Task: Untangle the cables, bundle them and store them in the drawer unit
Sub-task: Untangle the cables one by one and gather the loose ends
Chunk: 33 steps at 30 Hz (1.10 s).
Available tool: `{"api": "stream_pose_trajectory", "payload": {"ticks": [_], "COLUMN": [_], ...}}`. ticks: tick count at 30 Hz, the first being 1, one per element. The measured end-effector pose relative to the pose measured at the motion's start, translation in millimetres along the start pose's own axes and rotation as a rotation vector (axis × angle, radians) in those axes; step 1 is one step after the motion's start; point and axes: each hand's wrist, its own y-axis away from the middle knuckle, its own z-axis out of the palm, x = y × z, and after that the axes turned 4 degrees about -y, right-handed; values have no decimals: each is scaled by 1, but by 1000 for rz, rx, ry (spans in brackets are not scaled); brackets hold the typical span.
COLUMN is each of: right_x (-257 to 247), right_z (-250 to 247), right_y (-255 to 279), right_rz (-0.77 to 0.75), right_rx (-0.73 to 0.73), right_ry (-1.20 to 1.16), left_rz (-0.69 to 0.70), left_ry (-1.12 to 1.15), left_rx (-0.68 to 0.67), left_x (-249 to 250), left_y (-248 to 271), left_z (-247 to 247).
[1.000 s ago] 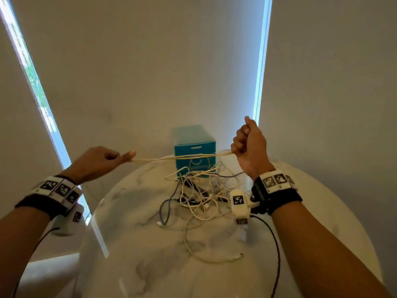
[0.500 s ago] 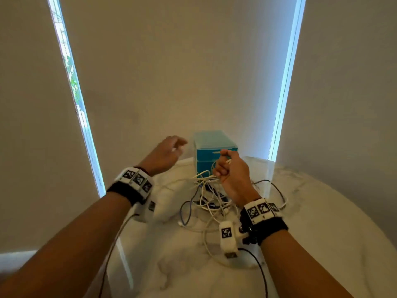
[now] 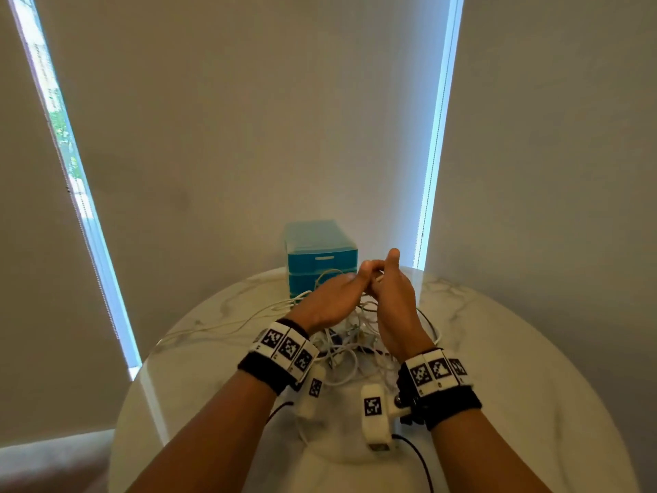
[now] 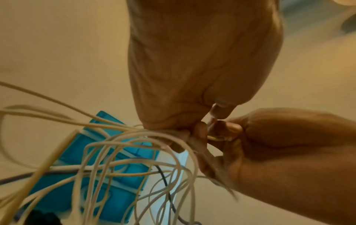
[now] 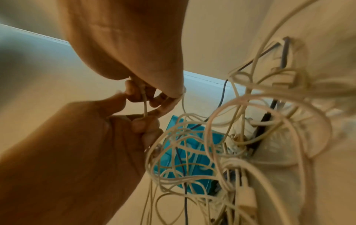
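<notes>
Nearest the camera, low in the head view, both forearms are reaching up the frame over the round marble table (image 3: 533, 368). Just beyond the wrists, at the centre of the frame, the tangle of cables (image 3: 350, 354) is lying in a loose heap on the tabletop, mostly white loops with a few dark strands. Above the heap the left hand (image 3: 332, 297) and right hand (image 3: 393, 297) are meeting, fingertips touching. In the wrist views both are pinching one white cable (image 5: 145, 105) between thumb and curled fingers (image 5: 133, 89), a short length running between the two grips. Motion blur is softening these views, so it seems to be one strand. Farthest, upper centre, the teal drawer unit (image 3: 320, 254) is standing at the table's far edge, drawers apparently closed.
</notes>
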Motion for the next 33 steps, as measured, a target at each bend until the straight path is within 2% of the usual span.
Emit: {"api": "stream_pose_trajectory", "payload": {"ticks": [2,7,9,11,14,17,19,22,24,26,28,31,33], "right_x": [4,1,2,11,21,12,-2,-17,-17,-12,-7,-3,0], "right_z": [-9,-32,-37,-37,-39,-53,-68,-86,-86,-80,-74,-64,-60], "right_y": [-5,3,10,12,4,-14,-23,-27,-22,-16,-11,-3,-1], "right_rz": [-26,-58,-29,-6,-44,-151,-202,-257,-273,-324,-331,-304,-321], "right_rx": [-20,-204,-283,-303,-185,55,182,180,141,147,135,142,152], "right_ry": [53,167,334,488,385,-14,-274,-449,-407,-212,-100,-31,16], "left_rz": [-23,-60,-58,-63,-54,-38,-40,-47,-42,17,88,93,59], "left_ry": [90,354,396,410,482,500,526,296,132,37,42,239,289], "left_rx": [66,451,587,650,655,615,525,391,277,212,271,429,399], "left_x": [-13,-35,-39,-47,-56,-51,-41,-34,-24,-6,7,6,0], "left_y": [-2,2,5,6,10,18,21,17,13,11,14,21,24], "left_z": [0,-7,-11,-14,-17,-24,-30,-34,-34,-34,-34,-31,-21]}}
